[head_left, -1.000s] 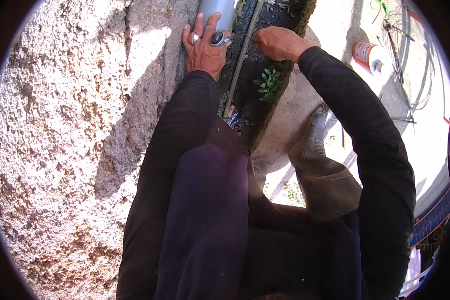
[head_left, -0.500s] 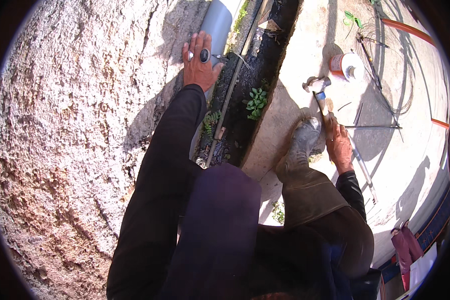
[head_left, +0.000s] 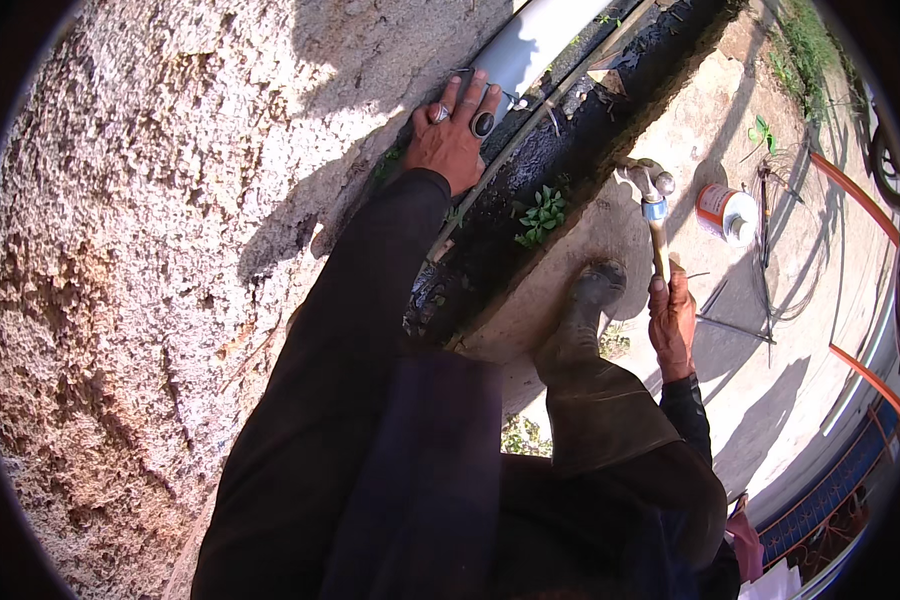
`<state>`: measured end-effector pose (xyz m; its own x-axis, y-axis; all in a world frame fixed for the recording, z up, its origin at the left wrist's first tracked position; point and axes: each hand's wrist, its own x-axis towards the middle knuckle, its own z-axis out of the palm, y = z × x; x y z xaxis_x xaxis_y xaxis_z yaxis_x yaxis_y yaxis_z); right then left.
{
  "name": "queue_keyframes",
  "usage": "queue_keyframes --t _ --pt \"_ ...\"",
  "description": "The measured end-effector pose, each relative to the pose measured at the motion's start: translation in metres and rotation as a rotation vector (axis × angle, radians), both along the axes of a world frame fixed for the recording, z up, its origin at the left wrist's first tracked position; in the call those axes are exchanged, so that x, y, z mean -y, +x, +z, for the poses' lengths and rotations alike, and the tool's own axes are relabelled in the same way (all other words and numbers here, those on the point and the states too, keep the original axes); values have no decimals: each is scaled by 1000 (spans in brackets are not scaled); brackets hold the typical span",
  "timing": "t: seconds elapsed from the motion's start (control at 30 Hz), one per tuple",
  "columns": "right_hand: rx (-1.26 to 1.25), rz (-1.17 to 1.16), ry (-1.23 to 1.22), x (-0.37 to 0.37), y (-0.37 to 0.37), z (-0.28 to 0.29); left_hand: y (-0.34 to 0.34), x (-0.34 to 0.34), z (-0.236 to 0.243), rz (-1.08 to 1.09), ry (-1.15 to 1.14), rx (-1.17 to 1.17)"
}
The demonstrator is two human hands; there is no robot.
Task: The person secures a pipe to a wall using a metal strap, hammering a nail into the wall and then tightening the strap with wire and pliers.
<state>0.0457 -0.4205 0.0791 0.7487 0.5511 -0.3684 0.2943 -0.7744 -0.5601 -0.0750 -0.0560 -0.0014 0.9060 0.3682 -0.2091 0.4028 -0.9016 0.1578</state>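
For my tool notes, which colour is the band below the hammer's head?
The band on the hammer is blue, best seen in the head view.

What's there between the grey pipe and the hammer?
In the head view, a thin pole, a dark, wet ditch and some concrete lie between the pipe and the hammer.

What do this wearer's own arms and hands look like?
Both hands are ungloved. The left hand wears a ring with a large dark oval stone and a smaller silver-coloured ring. No ring shows on the right hand. The left sleeve and right sleeve are plain, black-looking and reach the wrists.
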Motion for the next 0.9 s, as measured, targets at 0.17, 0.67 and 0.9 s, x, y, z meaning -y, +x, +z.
queue_keyframes --t 0.17,0.67,0.9 --pt "209 325 459 -70 6 20 -6 -4 3 19 17 -88" --pt "139 323 498 -121 10 11 -3 -4 -1 2 43 -86" --pt "-2 395 4 -126 31 -37 2 -2 -1 -10 65 -45"
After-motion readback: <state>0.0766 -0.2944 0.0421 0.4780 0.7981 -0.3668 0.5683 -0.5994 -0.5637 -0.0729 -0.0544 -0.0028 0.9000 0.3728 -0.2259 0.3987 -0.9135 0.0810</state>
